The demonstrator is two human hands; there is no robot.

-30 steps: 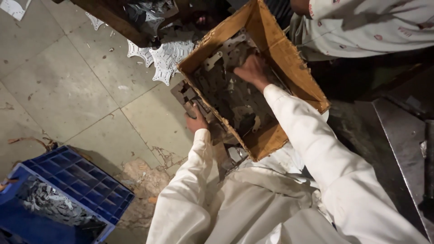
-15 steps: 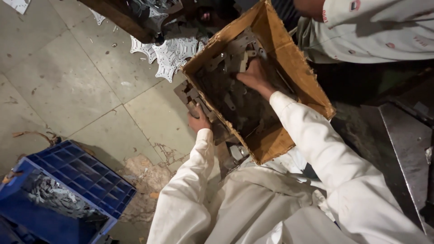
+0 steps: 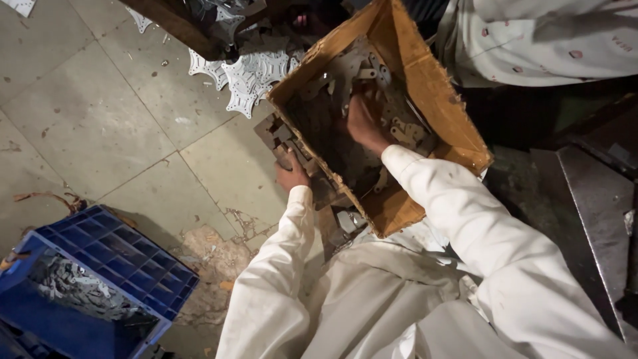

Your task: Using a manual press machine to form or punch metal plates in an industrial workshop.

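One camera sat on the person's head and looked straight down, close to the cardboard box [image 3: 425,93] and the floor [image 3: 100,119].

floor: cracked grey tiles [image 3: 100,126] | blue plastic crate [image 3: 100,266] | dim light

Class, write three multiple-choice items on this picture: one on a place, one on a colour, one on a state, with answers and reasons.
1. Where is the right hand?
A. inside the cardboard box
B. on the floor
C. in the crate

2. What colour is the plastic crate?
A. red
B. blue
C. green

3. How is the box?
A. shut flat
B. open and tilted
C. taped closed

Answers: 1 A, the hand lies among flat metal pieces in the box. 2 B, its grid walls are blue. 3 B, its open top shows, and the left hand props its lower side.
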